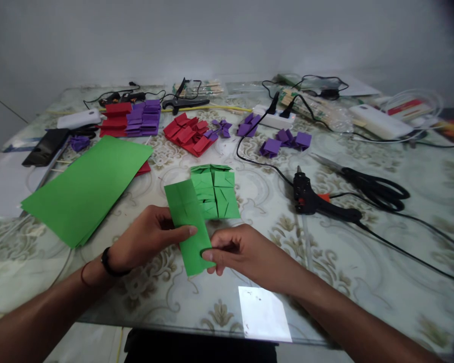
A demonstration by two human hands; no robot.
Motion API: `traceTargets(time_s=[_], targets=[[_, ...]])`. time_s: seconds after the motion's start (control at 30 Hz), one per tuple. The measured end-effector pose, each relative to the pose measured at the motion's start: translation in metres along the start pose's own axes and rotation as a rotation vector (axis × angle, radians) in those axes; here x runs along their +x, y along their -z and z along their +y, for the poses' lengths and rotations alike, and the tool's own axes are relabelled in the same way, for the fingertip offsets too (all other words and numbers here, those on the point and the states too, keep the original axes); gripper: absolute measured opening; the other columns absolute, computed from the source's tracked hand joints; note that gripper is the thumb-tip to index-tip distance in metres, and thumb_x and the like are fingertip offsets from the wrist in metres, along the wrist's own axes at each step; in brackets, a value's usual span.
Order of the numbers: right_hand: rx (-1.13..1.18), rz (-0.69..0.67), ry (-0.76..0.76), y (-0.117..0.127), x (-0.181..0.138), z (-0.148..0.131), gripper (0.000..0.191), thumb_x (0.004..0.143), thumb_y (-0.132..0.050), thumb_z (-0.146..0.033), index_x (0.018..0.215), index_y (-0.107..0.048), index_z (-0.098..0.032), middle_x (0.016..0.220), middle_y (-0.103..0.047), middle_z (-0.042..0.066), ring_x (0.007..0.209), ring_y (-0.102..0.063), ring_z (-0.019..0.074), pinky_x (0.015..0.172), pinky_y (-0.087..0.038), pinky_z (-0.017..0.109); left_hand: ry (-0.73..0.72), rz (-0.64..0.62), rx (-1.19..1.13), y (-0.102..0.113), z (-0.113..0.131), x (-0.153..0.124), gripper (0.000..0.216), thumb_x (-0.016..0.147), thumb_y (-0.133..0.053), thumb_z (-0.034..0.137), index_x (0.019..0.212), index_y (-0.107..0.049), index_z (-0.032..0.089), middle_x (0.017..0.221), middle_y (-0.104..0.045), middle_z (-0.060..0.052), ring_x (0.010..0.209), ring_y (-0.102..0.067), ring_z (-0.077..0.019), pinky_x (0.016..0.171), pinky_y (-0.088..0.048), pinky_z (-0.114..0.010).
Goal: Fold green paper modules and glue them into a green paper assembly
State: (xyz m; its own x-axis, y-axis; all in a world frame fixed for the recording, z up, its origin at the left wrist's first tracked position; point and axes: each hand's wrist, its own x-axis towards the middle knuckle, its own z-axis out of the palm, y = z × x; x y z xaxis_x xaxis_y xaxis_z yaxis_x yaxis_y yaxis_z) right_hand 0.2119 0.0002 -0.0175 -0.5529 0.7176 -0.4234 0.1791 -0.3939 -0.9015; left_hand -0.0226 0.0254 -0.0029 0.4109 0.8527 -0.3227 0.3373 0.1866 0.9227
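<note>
A strip of green paper, creased across its upper part, is held tilted above the table between my two hands. My left hand pinches its left edge, thumb on top. Lower down, my right hand grips the right edge near the bottom corner, also thumb on top. Just behind the strip lies a group of folded green paper pieces, partly covered by it. A stack of flat green sheets rests to the left of my left hand.
A black glue gun and scissors lie at the right, with cords trailing past. Folded red pieces and purple pieces sit farther back. A white power strip and a phone are also on the table.
</note>
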Motion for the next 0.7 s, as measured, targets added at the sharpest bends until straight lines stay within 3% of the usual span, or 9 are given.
traceTargets(time_s=[0.17, 0.33, 0.5, 0.7], targets=[[0.012, -0.022, -0.002, -0.001, -0.001, -0.001, 0.055, 0.078, -0.086, -0.067, 0.066, -0.061, -0.020, 0.071, -0.072, 0.002, 0.068, -0.069, 0.0166, 0.065, -0.050, 0.028, -0.018, -0.034, -0.004, -0.001, 0.002, -0.001, 0.033, 0.088, -0.078, 0.044, 0.083, -0.082, 0.012, 0.083, -0.082, -0.006, 0.071, -0.068, -0.0188, 0.067, -0.051, -0.027], [-0.176, 0.036, 0.122, 0.000, -0.005, -0.001, 0.048, 0.094, -0.074, -0.059, 0.068, -0.065, -0.019, 0.065, -0.065, -0.001, 0.057, -0.053, 0.0123, 0.055, -0.036, 0.027, -0.049, -0.113, -0.030, -0.004, 0.002, -0.003, 0.029, 0.093, -0.076, 0.042, 0.091, -0.084, 0.014, 0.088, -0.083, -0.006, 0.079, -0.072, -0.0209, 0.073, -0.054, -0.028], [-0.163, 0.097, 0.184, 0.001, -0.006, -0.003, 0.047, 0.096, -0.071, -0.058, 0.070, -0.064, -0.020, 0.068, -0.069, 0.002, 0.062, -0.058, 0.0150, 0.058, -0.041, 0.028, -0.014, -0.329, -0.114, -0.009, 0.004, -0.006, 0.024, 0.099, -0.072, 0.035, 0.105, -0.086, 0.018, 0.094, -0.085, -0.004, 0.083, -0.074, -0.0196, 0.077, -0.055, -0.027], [-0.160, 0.115, 0.184, 0.000, -0.006, -0.004, 0.052, 0.095, -0.070, -0.063, 0.067, -0.062, -0.021, 0.065, -0.065, 0.002, 0.060, -0.055, 0.0151, 0.058, -0.040, 0.029, -0.022, -0.369, -0.166, -0.011, 0.003, -0.006, 0.026, 0.097, -0.075, 0.036, 0.109, -0.086, 0.016, 0.097, -0.085, -0.006, 0.082, -0.072, -0.0181, 0.079, -0.054, -0.027]])
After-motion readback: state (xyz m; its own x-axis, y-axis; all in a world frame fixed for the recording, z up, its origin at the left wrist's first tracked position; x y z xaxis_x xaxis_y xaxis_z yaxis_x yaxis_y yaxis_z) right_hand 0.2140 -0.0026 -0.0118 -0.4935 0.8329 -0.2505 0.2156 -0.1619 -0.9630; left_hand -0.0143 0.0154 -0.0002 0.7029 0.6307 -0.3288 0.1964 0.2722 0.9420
